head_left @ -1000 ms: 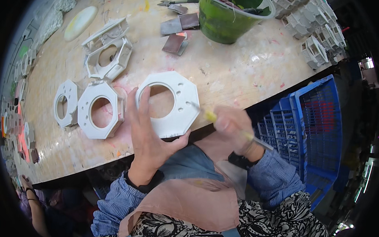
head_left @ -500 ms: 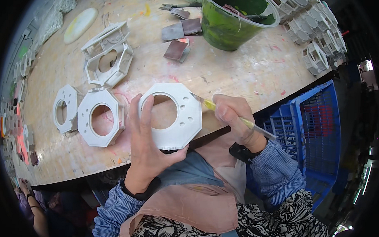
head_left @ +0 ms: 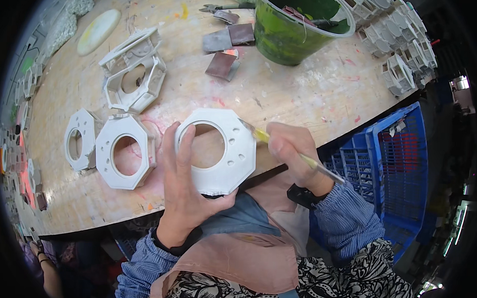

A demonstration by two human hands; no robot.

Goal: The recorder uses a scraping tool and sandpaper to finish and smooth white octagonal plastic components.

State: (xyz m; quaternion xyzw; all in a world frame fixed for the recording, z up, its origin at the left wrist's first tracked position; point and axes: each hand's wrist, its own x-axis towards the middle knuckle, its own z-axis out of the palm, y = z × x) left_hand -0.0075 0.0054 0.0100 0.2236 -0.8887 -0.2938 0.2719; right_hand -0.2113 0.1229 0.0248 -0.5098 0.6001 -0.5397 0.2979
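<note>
My left hand (head_left: 187,184) is closed round the near left side of a white octagonal frame (head_left: 243,159), its fingers by the round opening and the thumb at the lower edge. The frame tilts up at the table's front edge, with several small holes beside the opening. In my right hand (head_left: 296,153) is a slim knife (head_left: 322,168) with a yellow-wrapped handle. Its thin blade meets the frame's upper right edge. To the left, a second white octagonal frame (head_left: 106,156) and a smaller-looking third one (head_left: 70,143) stand on the table.
Beyond lie more joined white frames (head_left: 112,87), sandpaper pieces (head_left: 220,65), pliers (head_left: 227,8) and a pale oval disc (head_left: 99,32). A green-stained bucket (head_left: 289,40) stands at the back, white parts (head_left: 397,44) piled to its right. A blue crate (head_left: 415,207) is beside the table (head_left: 282,93).
The held frame has shifted slightly toward me along with my left hand. My right hand and the knife stay at its upper right edge. The view has shifted a little.
</note>
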